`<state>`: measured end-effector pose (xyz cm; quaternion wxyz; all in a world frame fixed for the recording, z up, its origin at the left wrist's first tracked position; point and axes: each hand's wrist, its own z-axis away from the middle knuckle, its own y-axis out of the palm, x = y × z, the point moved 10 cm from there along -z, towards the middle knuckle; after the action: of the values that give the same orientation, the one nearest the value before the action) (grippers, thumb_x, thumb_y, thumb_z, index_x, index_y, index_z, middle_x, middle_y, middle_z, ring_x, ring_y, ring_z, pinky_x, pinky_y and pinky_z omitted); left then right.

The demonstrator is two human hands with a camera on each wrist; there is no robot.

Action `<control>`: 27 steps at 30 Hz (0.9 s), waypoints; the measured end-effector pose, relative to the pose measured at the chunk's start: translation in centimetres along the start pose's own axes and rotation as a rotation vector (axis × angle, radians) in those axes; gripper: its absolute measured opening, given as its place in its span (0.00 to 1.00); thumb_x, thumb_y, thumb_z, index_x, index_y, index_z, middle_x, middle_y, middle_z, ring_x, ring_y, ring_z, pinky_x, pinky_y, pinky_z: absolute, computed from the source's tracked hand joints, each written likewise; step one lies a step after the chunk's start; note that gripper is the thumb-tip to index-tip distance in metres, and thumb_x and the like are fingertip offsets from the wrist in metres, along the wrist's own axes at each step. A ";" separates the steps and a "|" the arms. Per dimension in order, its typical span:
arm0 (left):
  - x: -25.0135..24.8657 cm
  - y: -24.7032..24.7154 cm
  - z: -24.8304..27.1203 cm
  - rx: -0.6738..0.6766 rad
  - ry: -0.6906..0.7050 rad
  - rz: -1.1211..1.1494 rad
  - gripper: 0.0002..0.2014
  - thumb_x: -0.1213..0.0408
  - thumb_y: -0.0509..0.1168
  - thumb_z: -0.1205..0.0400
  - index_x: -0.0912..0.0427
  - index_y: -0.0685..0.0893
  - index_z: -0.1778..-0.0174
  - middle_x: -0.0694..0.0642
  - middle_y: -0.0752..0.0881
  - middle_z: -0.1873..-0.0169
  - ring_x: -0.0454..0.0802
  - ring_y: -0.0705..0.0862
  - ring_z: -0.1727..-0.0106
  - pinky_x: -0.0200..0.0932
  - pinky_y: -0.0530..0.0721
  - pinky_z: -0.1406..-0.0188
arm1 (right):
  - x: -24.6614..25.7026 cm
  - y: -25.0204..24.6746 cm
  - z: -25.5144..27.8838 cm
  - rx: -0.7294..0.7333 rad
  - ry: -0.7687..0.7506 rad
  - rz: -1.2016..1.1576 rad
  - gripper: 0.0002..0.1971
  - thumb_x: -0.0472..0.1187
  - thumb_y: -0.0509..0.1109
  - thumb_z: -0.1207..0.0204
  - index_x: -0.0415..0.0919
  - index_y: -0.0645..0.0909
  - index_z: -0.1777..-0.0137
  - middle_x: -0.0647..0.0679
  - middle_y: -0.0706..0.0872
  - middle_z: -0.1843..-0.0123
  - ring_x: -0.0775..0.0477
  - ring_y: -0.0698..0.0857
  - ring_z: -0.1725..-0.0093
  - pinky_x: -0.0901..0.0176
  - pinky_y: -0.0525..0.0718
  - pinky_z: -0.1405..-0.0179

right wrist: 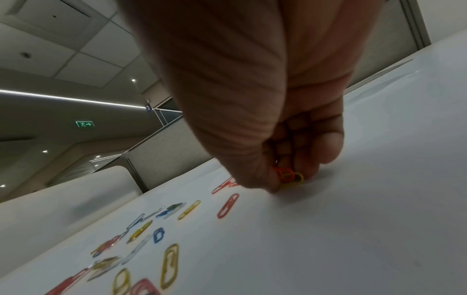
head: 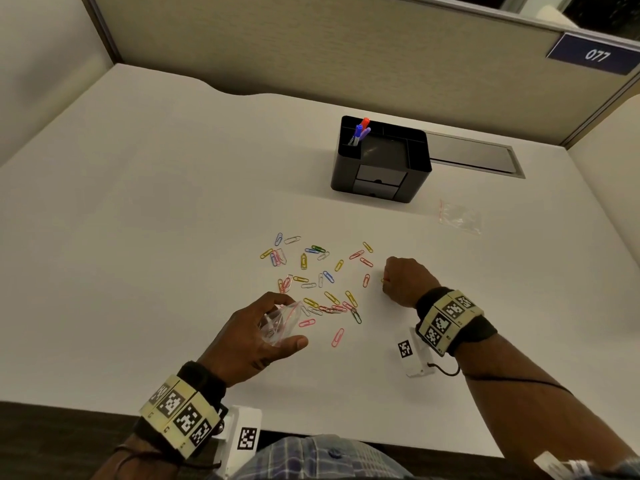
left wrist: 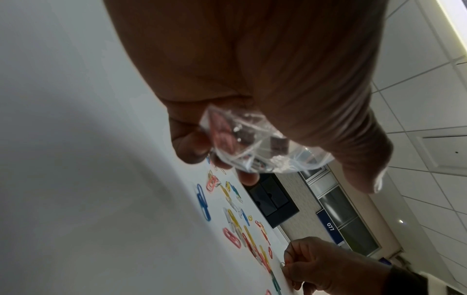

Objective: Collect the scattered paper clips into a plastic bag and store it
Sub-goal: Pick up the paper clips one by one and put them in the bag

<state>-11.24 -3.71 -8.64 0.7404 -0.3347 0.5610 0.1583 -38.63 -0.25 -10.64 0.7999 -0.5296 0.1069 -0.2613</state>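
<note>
Dozens of colored paper clips [head: 313,278] are spread loose over the white surface [head: 138,220] in front of us, a messy patch of yellow, pink, blue, green and silver ones, some overlapping. Our left hand [head: 252,336] sits at the near-left edge of that patch, fingers and thumb curled around a small clear plastic bag [head: 277,323] with a red strip at its mouth. From the left wrist view the bag [left wrist: 255,147] looks crumpled in our fingers and already has a few clips inside, pinkish and darker ones, though it's hard to count them.

Our right hand [head: 405,282] is down on the surface at the right side of the scatter, closed into a loose fist. The right wrist view shows the fingertips [right wrist: 267,179] pinching a red clip [right wrist: 284,174] and a yellow clip [right wrist: 297,178] together right at the surface, so that hand is clamped on clips. The two hands are well apart, with most of the scatter between and beyond them.

Farther back stands a black desk organizer [head: 381,161] with a few pens [head: 360,131] in its left compartment and small drawers on the front. A second clear bag [head: 459,216] lies flat to the right of it.
</note>
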 end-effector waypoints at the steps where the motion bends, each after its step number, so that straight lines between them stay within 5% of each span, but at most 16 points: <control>1: 0.0 0.0 0.0 -0.003 0.000 -0.002 0.31 0.26 0.68 0.42 0.32 0.73 0.45 0.41 0.83 0.44 0.42 0.85 0.46 0.31 0.87 0.55 | 0.3 -0.1 0.3 -0.004 -0.016 -0.029 0.04 0.41 0.62 0.20 0.41 0.73 0.52 0.45 0.79 0.54 0.45 0.78 0.55 0.57 0.75 0.57; 6: -0.3 0.2 0.1 -0.003 -0.003 0.019 0.31 0.27 0.68 0.42 0.37 0.75 0.46 0.32 0.81 0.46 0.27 0.82 0.46 0.24 0.83 0.57 | 3.7 -1.9 3.4 -0.002 -0.172 -0.370 0.04 0.41 0.70 0.22 0.42 0.78 0.56 0.49 0.84 0.57 0.49 0.82 0.57 0.65 0.79 0.61; 9: -0.6 0.2 0.1 -0.012 -0.001 0.000 0.26 0.34 0.69 0.37 0.40 0.76 0.47 0.32 0.81 0.46 0.25 0.82 0.49 0.23 0.82 0.58 | 6.9 -2.6 6.7 0.146 -0.216 -0.711 0.03 0.38 0.74 0.25 0.41 0.82 0.57 0.46 0.89 0.61 0.52 0.85 0.63 0.63 0.84 0.62; 12: -0.8 0.0 0.1 -0.032 0.015 -0.017 0.32 0.28 0.67 0.40 0.44 0.77 0.47 0.35 0.82 0.48 0.24 0.81 0.49 0.21 0.81 0.60 | 10.0 -2.8 9.6 0.313 -0.284 -0.889 0.02 0.35 0.75 0.26 0.38 0.84 0.56 0.43 0.89 0.63 0.49 0.86 0.62 0.62 0.83 0.62; 18: -0.8 0.2 0.0 -0.041 0.029 -0.151 0.34 0.21 0.63 0.43 0.40 0.76 0.50 0.41 0.83 0.56 0.38 0.83 0.57 0.31 0.83 0.64 | 13.4 -2.3 11.4 0.379 -0.325 -0.826 0.07 0.38 0.77 0.28 0.37 0.89 0.52 0.44 0.90 0.62 0.54 0.86 0.64 0.66 0.83 0.65; 22: -0.7 0.5 -0.1 -0.028 0.023 -0.189 0.32 0.20 0.62 0.45 0.36 0.72 0.53 0.40 0.83 0.56 0.38 0.84 0.57 0.29 0.83 0.63 | 14.0 -1.7 11.1 0.325 -0.287 -0.753 0.08 0.39 0.78 0.29 0.37 0.90 0.51 0.49 0.89 0.66 0.58 0.85 0.69 0.67 0.83 0.65; 27: -0.9 0.5 0.0 -0.024 0.037 -0.166 0.29 0.24 0.65 0.43 0.34 0.72 0.52 0.41 0.84 0.55 0.42 0.86 0.57 0.38 0.88 0.61 | 14.1 -1.3 10.9 0.269 -0.247 -0.719 0.08 0.38 0.78 0.29 0.37 0.90 0.51 0.51 0.88 0.68 0.60 0.84 0.73 0.69 0.84 0.65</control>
<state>-11.87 -3.24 -7.96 0.7364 -0.3917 0.5430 0.0971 -22.35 0.49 -3.44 0.7265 -0.4513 -0.2173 -0.4704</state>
